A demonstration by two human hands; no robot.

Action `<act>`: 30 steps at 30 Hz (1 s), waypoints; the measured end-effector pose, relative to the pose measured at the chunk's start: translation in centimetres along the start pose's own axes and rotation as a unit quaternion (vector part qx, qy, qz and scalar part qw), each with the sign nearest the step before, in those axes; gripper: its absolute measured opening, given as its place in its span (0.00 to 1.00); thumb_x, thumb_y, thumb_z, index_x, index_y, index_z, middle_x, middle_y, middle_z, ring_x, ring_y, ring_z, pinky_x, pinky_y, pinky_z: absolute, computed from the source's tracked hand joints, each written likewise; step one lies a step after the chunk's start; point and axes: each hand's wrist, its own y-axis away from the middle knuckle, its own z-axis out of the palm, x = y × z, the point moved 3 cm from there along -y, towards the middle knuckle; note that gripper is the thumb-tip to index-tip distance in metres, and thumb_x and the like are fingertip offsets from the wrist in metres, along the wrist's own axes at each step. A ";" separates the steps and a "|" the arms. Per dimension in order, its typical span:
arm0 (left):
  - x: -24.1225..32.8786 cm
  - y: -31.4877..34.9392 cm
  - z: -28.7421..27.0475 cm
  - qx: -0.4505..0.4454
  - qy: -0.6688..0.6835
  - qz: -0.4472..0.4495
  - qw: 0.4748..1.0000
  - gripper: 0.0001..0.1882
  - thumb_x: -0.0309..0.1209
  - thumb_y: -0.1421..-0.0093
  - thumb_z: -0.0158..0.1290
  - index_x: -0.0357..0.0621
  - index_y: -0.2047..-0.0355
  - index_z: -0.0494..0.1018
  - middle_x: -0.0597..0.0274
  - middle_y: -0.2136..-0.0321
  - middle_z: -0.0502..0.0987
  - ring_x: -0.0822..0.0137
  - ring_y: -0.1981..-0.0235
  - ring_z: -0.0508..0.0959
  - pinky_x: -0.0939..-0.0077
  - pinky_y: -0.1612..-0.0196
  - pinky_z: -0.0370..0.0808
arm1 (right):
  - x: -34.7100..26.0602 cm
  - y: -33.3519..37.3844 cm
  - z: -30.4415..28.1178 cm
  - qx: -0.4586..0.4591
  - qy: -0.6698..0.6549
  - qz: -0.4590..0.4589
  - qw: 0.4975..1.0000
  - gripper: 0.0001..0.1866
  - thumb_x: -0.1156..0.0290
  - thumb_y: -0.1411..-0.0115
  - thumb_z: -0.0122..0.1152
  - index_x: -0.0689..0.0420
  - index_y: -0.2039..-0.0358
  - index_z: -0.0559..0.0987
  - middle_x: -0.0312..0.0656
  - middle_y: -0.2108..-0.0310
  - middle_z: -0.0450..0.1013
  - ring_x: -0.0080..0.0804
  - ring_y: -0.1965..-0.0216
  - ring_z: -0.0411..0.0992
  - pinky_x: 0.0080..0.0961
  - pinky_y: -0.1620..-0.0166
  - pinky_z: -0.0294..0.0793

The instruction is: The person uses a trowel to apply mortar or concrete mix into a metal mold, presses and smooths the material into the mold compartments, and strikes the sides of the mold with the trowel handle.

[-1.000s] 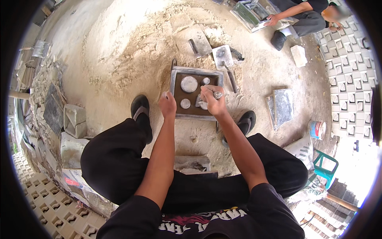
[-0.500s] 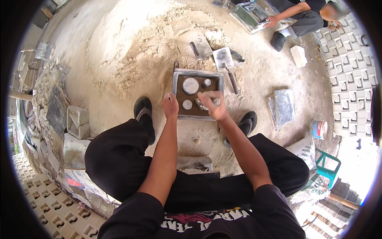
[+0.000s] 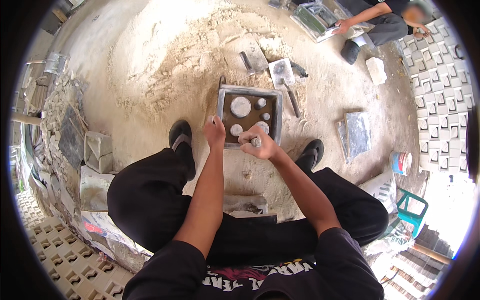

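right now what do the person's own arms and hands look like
Short, dark sleeves end above the elbows, leaving both forearms bare. The left hand and right hand are ungloved, and no watch or bracelet shows on either wrist.

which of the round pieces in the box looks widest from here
The pale disc nearest the far left corner of the box: it is clearly broader than the other four pieces showing there, though the right hand partly hides the near-right one.

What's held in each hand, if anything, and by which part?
Right hand: a greyish rod, gripped just below its visible end. Left hand, beside the frame: cannot tell.
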 end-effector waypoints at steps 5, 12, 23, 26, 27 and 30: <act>0.4 0.1 -0.4 0.007 -0.033 0.002 0.999 0.20 0.40 0.41 0.40 0.33 0.72 0.72 0.35 0.73 0.75 0.36 0.67 0.74 0.49 0.62 0.69 | -1.8 0.2 0.3 0.073 -0.054 -0.053 0.994 0.13 0.81 0.54 0.53 0.63 0.85 0.57 0.40 0.86 0.55 0.29 0.81 0.55 0.30 0.76 0.53; -0.3 -0.2 0.1 0.011 -0.037 -0.003 0.999 0.21 0.41 0.40 0.40 0.33 0.71 0.73 0.34 0.72 0.75 0.36 0.64 0.74 0.48 0.60 0.68 | -1.4 -0.1 1.3 0.021 0.041 -0.025 0.999 0.08 0.80 0.55 0.57 0.63 0.84 0.68 0.45 0.85 0.65 0.30 0.81 0.63 0.29 0.74 0.62; 0.0 1.1 -0.1 -0.030 -0.102 0.045 0.993 0.21 0.42 0.37 0.40 0.34 0.63 0.71 0.35 0.65 0.75 0.39 0.61 0.75 0.49 0.58 0.70 | 0.8 1.1 -0.9 0.166 0.014 0.047 0.985 0.10 0.72 0.47 0.64 0.64 0.78 0.75 0.40 0.81 0.72 0.22 0.75 0.69 0.24 0.70 0.67; 2.8 1.4 0.4 -0.039 -0.120 0.079 0.989 0.24 0.44 0.36 0.39 0.33 0.56 0.68 0.37 0.59 0.73 0.40 0.58 0.74 0.51 0.56 0.70 | 2.8 0.6 -2.3 0.283 -0.191 0.156 0.927 0.11 0.71 0.47 0.63 0.65 0.78 0.73 0.39 0.80 0.72 0.20 0.75 0.68 0.24 0.70 0.67; 2.9 1.7 -0.1 -0.045 -0.125 0.085 0.987 0.25 0.45 0.36 0.38 0.33 0.53 0.66 0.38 0.57 0.73 0.40 0.57 0.74 0.51 0.55 0.71 | 2.7 0.5 -2.6 0.209 -0.133 0.133 0.960 0.11 0.71 0.47 0.63 0.64 0.77 0.73 0.39 0.79 0.72 0.20 0.74 0.69 0.24 0.69 0.68; 2.2 2.2 0.1 0.000 -0.134 0.132 0.982 0.25 0.45 0.34 0.37 0.32 0.53 0.65 0.39 0.57 0.72 0.41 0.57 0.74 0.50 0.54 0.70 | 2.1 1.8 -3.3 0.049 0.013 0.078 0.996 0.09 0.70 0.48 0.64 0.62 0.74 0.75 0.40 0.74 0.73 0.21 0.72 0.69 0.22 0.67 0.70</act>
